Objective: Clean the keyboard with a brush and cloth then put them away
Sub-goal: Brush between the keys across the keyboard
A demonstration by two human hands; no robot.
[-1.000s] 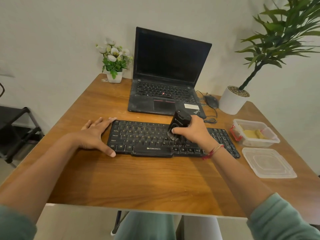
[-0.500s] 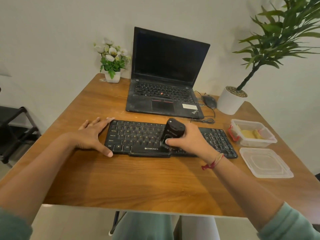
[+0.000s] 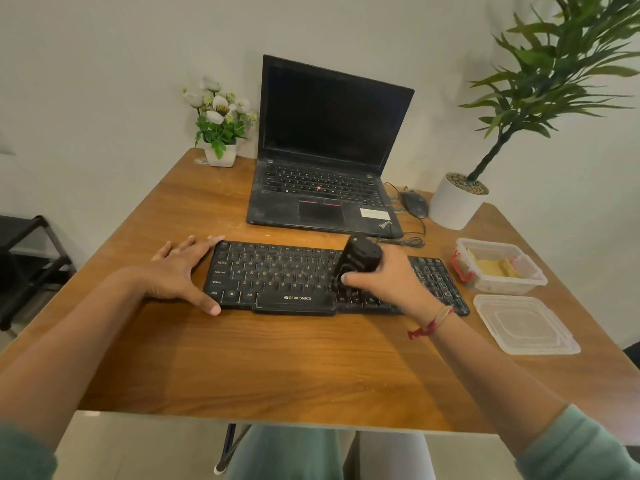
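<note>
Wooden desk (image 3: 311, 368) setup, keyboard (image 3: 277, 275) lying across the near middle in front of a laptop (image 3: 322, 199), and the right hand (image 3: 388, 282) grips the black brush (image 3: 360, 258), bristles down on the keys right of centre. Meanwhile the left hand (image 3: 180, 271) lies flat and relaxed against the keyboard's left end, steadying it. So mid-brushing, I'd say. What looks like the yellow cloth (image 3: 491, 268) sits in the open tub (image 3: 502, 287) by the right edge, so wiping and putting both away are left.

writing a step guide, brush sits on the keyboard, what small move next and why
Probably a short sweep of the brush rightward: the right hand grips it bristles-down near the middle of the keyboard, while the left hand braces its left end.
</note>
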